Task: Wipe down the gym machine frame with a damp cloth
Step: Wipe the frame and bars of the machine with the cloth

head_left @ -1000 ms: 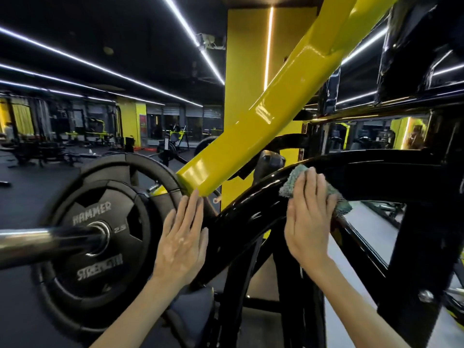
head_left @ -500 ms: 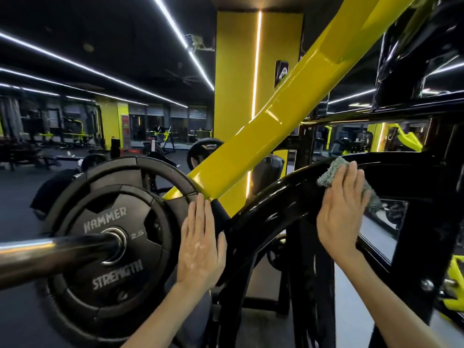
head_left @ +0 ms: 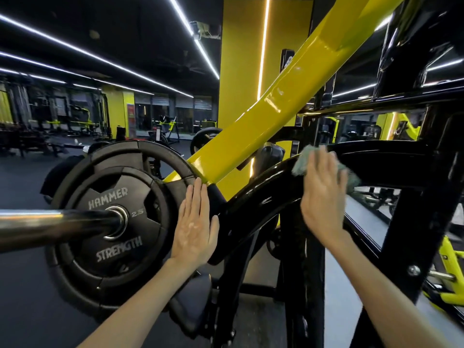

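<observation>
hands: right hand (head_left: 324,194) flat, fingers straight, pressing cloth (head_left: 301,165) onto the frame (head_left: 253,197); left hand (head_left: 194,222) flat, holding nothing, laid on the frame's lower end beside weight plate (head_left: 113,209).
cloth: on the upper curve of the black frame, under the right palm.
handling: soft, limp, light; likely best kept bunched under a flat palm.

Cloth (head_left: 300,165) mostly under blurred R hand (head_left: 324,197)
</observation>
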The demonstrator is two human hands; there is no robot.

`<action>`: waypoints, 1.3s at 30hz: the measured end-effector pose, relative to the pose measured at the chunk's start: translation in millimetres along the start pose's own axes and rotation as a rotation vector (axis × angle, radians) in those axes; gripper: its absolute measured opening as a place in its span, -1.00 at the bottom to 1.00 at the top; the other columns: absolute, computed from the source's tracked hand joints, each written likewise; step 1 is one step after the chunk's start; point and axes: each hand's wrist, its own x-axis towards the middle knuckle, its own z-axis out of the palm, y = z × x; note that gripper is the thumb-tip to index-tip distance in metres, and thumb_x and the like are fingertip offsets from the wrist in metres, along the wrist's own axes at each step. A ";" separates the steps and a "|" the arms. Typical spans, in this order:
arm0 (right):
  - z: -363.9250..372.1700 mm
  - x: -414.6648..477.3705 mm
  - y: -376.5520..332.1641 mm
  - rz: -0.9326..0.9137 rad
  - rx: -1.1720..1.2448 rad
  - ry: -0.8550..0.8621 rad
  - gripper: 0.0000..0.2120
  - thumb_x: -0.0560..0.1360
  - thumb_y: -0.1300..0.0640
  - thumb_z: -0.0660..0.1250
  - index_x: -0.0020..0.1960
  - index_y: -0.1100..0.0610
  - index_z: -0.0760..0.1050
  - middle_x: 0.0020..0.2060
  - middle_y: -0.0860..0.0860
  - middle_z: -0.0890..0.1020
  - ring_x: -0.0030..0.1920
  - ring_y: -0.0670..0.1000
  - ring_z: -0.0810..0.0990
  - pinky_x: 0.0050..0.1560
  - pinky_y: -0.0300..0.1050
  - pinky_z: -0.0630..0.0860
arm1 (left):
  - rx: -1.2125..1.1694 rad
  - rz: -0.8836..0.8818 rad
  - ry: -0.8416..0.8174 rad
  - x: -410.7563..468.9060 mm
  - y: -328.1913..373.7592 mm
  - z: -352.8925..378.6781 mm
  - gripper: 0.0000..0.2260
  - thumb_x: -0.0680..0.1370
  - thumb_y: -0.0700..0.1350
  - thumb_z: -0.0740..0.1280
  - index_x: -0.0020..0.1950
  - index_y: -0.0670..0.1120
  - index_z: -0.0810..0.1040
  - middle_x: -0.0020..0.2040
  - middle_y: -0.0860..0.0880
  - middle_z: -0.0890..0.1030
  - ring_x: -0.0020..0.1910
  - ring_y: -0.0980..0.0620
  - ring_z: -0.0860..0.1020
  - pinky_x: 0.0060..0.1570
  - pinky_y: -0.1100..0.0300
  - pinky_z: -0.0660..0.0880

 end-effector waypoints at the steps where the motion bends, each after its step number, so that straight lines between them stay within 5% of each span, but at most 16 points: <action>1: -4.0 5.9 3.5 0.088 0.034 0.024 -0.43 0.62 0.28 0.16 0.58 0.16 0.07 0.56 0.16 0.13 0.56 0.14 0.02 0.52 0.12 -0.09 | 0.003 0.015 -0.007 -1.7 -1.4 -1.2 -0.39 0.63 0.02 0.03 0.61 -0.22 -0.04 0.63 -0.13 -0.07 0.61 -0.05 -0.12 0.54 0.02 -0.01; 3: -4.0 9.0 2.3 0.198 0.103 0.067 -0.49 0.66 0.19 0.06 0.59 0.14 0.05 0.58 0.13 0.08 0.57 0.09 -0.05 0.52 -0.03 -0.25 | 0.005 0.052 -0.024 -5.5 -5.1 -3.5 -0.39 0.64 0.00 0.04 0.61 -0.22 -0.05 0.63 -0.14 -0.07 0.61 -0.04 -0.12 0.55 0.03 -0.02; 6: 13.6 -8.3 -18.3 0.182 0.131 0.093 -0.49 0.66 0.24 0.05 0.58 0.17 0.03 0.57 0.12 0.05 0.56 0.05 -0.09 0.53 0.06 -0.20 | 0.000 0.085 -0.032 -10.6 -9.3 -4.8 -0.40 0.64 -0.02 0.06 0.61 -0.24 -0.03 0.63 -0.15 -0.05 0.61 -0.05 -0.10 0.57 0.01 0.00; 11: 56.2 -79.0 -60.4 -0.154 0.066 -0.078 -0.17 0.42 0.45 0.33 0.55 0.15 -0.01 0.55 0.08 0.02 0.58 0.04 -0.16 0.43 0.29 -0.05 | 0.001 0.104 -0.033 -12.9 -11.7 -4.7 -0.39 0.64 -0.04 0.09 0.61 -0.25 -0.02 0.63 -0.16 -0.06 0.61 -0.06 -0.10 0.56 -0.01 0.04; 17: 44.0 -73.8 -45.8 -0.403 -0.080 -0.146 -0.15 0.36 0.43 0.30 0.56 0.15 0.01 0.55 0.02 0.05 0.58 0.03 -0.06 0.51 0.07 -0.05 | -0.021 0.152 -0.056 -16.6 -14.1 -8.6 -0.36 0.61 -0.03 0.11 0.61 -0.24 -0.03 0.63 -0.15 -0.08 0.61 -0.07 -0.11 0.56 -0.02 0.05; 23: 10.6 -9.7 -22.9 0.201 0.049 0.055 -0.36 0.53 0.47 0.19 0.56 0.22 0.11 0.56 0.19 0.10 0.56 0.20 -0.01 0.53 0.15 -0.11 | -0.048 0.145 -0.054 -18.1 -12.3 -11.5 -0.37 0.61 -0.02 0.09 0.61 -0.22 -0.03 0.63 -0.13 -0.08 0.61 -0.03 -0.14 0.55 0.04 -0.04; 27: 24.2 -21.5 -43.8 0.301 0.147 0.104 -0.39 0.56 0.50 0.11 0.57 0.25 0.10 0.56 0.18 0.06 0.57 0.17 -0.07 0.53 0.10 -0.19 | -0.082 0.153 -0.063 -16.6 -13.0 -10.8 -0.38 0.62 -0.02 0.07 0.61 -0.23 -0.03 0.63 -0.14 -0.08 0.61 -0.03 -0.15 0.57 0.03 -0.02; 33: 63.7 -91.5 -83.9 -0.069 0.122 -0.092 -0.19 0.43 0.54 0.25 0.55 0.16 0.01 0.55 0.11 0.03 0.58 0.03 -0.18 0.47 0.27 -0.05 | -0.106 0.162 -0.055 -15.7 -15.7 -10.4 -0.36 0.59 -0.05 0.11 0.61 -0.25 -0.01 0.63 -0.16 -0.07 0.61 -0.05 -0.14 0.57 0.04 -0.05; 39: 44.1 -80.7 -63.5 -0.356 -0.029 -0.196 -0.15 0.37 0.48 0.28 0.57 0.13 0.04 0.55 0.09 0.13 0.56 0.07 0.03 0.51 0.13 0.04 | -0.114 0.163 -0.082 -16.7 -16.1 -11.2 -0.34 0.57 -0.05 0.12 0.61 -0.27 -0.02 0.63 -0.19 -0.06 0.61 -0.07 -0.13 0.57 -0.01 -0.01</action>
